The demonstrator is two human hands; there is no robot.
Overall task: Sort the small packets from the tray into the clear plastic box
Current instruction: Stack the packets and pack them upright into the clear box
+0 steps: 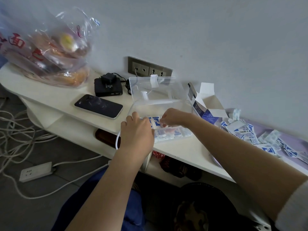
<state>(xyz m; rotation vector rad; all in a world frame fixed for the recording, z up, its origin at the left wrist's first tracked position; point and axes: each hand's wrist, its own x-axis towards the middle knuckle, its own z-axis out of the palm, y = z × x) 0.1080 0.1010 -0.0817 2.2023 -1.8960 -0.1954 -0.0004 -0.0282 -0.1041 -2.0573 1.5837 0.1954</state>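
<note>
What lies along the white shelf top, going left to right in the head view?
Clear plastic bag of bread → black smartphone → clear plastic box → open white-and-blue cardboard carton → blue-and-white small packets on lilac tray.

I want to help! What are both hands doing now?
Left hand: on the clear plastic box, grip hidden.
Right hand: pinching a small packet.
</note>
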